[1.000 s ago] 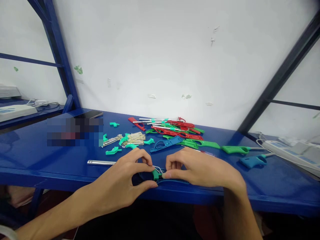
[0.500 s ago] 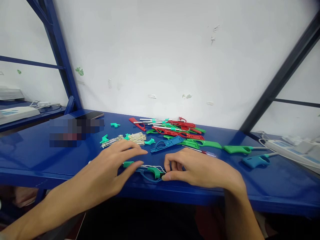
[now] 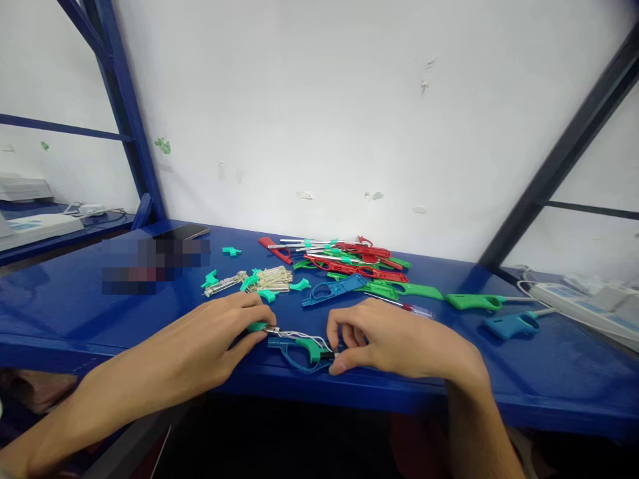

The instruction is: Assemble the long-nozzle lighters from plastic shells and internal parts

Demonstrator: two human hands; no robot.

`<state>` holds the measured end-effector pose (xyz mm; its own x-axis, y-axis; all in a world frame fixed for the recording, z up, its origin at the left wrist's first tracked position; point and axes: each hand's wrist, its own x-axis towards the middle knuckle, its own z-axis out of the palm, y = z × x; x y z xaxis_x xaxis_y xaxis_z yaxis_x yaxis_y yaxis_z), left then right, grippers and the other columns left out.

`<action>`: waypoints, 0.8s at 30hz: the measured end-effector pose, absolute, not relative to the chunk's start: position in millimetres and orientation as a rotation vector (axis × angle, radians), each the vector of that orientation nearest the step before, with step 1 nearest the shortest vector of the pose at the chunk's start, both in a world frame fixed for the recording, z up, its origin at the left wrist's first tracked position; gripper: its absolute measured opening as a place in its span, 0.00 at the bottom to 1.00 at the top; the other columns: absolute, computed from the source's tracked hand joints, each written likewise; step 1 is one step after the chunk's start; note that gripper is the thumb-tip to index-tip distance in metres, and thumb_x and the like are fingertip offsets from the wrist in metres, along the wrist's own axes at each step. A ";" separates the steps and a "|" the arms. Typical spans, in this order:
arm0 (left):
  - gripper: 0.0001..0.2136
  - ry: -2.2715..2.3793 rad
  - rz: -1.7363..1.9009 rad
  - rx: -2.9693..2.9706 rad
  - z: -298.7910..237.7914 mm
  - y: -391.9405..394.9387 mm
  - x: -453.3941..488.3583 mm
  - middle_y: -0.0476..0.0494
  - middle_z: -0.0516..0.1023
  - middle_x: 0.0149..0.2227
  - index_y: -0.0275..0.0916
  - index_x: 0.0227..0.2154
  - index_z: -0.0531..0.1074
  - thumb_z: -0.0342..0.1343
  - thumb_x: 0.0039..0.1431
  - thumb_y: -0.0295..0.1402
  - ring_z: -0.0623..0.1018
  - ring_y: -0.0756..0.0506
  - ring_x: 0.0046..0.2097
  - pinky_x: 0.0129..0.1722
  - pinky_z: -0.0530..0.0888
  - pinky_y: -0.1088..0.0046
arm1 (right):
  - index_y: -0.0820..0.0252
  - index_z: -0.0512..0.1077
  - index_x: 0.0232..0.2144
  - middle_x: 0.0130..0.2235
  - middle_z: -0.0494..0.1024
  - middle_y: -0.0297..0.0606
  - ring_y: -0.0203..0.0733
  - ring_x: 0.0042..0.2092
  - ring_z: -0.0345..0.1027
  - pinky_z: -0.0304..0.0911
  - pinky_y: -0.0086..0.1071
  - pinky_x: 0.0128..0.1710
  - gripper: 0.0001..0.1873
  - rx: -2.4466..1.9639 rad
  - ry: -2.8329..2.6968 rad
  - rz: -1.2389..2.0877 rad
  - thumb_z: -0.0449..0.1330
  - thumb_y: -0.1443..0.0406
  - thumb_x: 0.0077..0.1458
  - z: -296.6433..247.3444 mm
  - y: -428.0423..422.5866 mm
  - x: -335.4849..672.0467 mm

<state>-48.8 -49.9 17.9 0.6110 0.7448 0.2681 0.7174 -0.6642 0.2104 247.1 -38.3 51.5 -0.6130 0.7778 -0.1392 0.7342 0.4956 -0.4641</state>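
A blue lighter shell half [image 3: 295,364] lies near the table's front edge with a teal trigger [image 3: 311,348] in it. White wires [image 3: 302,334] run above the shell. My left hand [image 3: 227,336] is closed, thumb and fingers pinching a teal piece with a metal tip [image 3: 271,330] at the wires' left end. My right hand [image 3: 394,339] pinches the end of a small black igniter [image 3: 327,356] beside the trigger; its other fingers are curled. Behind my left hand lie loose teal triggers [image 3: 267,295] and a bundle of pale igniter parts [image 3: 273,276].
Red and green lighter shells [image 3: 369,269] with metal rods are piled at the back. Another blue shell half [image 3: 333,289] and a screwdriver [image 3: 418,310] lie in front. Green [image 3: 474,302] and blue [image 3: 510,326] lighters lie right; a phone [image 3: 187,231] lies back left.
My left hand has closed on the teal piece at the wires' left end and moved slightly down. My right hand has shifted a little right along the black igniter, exposing more of it.
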 end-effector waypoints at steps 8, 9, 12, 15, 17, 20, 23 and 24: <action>0.14 1.329 0.429 2.802 17.1 -57.6 -52.9 0.50 0.77 0.59 0.55 0.58 0.71 0.46 0.78 0.44 0.77 0.40 0.59 0.58 0.70 0.63 | 0.53 0.76 0.36 0.30 0.75 0.26 0.36 0.33 0.67 0.56 0.30 0.30 0.15 -1.340 -2.633 0.757 0.73 0.52 0.57 52.1 -38.5 246.0; 0.14 1.323 0.431 2.818 16.4 -57.5 -54.3 0.50 0.77 0.60 0.56 0.58 0.71 0.46 0.78 0.45 0.76 0.40 0.60 0.59 0.69 0.63 | 0.54 0.76 0.36 0.30 0.75 0.26 0.36 0.33 0.68 0.56 0.30 0.29 0.15 -1.341 -2.632 0.760 0.73 0.53 0.57 51.9 -38.5 246.0; 0.14 1.317 0.424 2.836 16.3 -57.2 -56.2 0.50 0.77 0.59 0.56 0.58 0.71 0.46 0.78 0.45 0.76 0.39 0.61 0.58 0.70 0.63 | 0.54 0.76 0.36 0.29 0.75 0.26 0.36 0.32 0.67 0.55 0.30 0.29 0.15 -1.334 -2.631 0.765 0.73 0.53 0.57 51.2 -38.5 246.3; 0.13 1.317 0.369 2.827 19.0 -58.1 -54.6 0.50 0.77 0.58 0.55 0.56 0.72 0.46 0.78 0.43 0.78 0.40 0.58 0.54 0.72 0.65 | 0.54 0.76 0.36 0.29 0.75 0.26 0.36 0.32 0.67 0.56 0.30 0.30 0.15 -1.328 -2.628 0.753 0.74 0.53 0.56 50.5 -38.6 246.8; 0.13 1.304 0.359 2.847 20.9 -59.2 -53.1 0.50 0.78 0.58 0.54 0.57 0.72 0.46 0.79 0.41 0.79 0.40 0.57 0.54 0.73 0.64 | 0.54 0.76 0.36 0.30 0.75 0.26 0.36 0.33 0.67 0.56 0.29 0.30 0.15 -1.335 -2.626 0.753 0.73 0.53 0.56 50.3 -38.6 247.0; 0.15 1.263 0.394 2.886 21.1 -60.1 -52.5 0.47 0.78 0.59 0.54 0.60 0.70 0.43 0.79 0.40 0.79 0.39 0.58 0.54 0.74 0.62 | 0.53 0.76 0.35 0.29 0.75 0.25 0.36 0.33 0.68 0.56 0.29 0.30 0.14 -1.340 -2.623 0.755 0.74 0.54 0.56 50.0 -38.5 247.2; 0.17 1.240 0.456 2.915 17.9 -59.9 -54.0 0.47 0.78 0.60 0.55 0.63 0.69 0.43 0.79 0.40 0.79 0.38 0.59 0.55 0.74 0.63 | 0.53 0.75 0.35 0.29 0.75 0.25 0.36 0.32 0.68 0.56 0.29 0.29 0.15 -1.336 -2.624 0.746 0.74 0.53 0.56 50.1 -38.8 247.4; 0.16 1.240 0.473 2.921 16.9 -59.8 -54.4 0.48 0.78 0.60 0.55 0.63 0.69 0.44 0.79 0.40 0.79 0.39 0.59 0.55 0.74 0.63 | 0.53 0.75 0.35 0.29 0.75 0.25 0.36 0.32 0.68 0.56 0.29 0.29 0.15 -1.338 -2.625 0.744 0.74 0.53 0.56 50.3 -39.1 247.4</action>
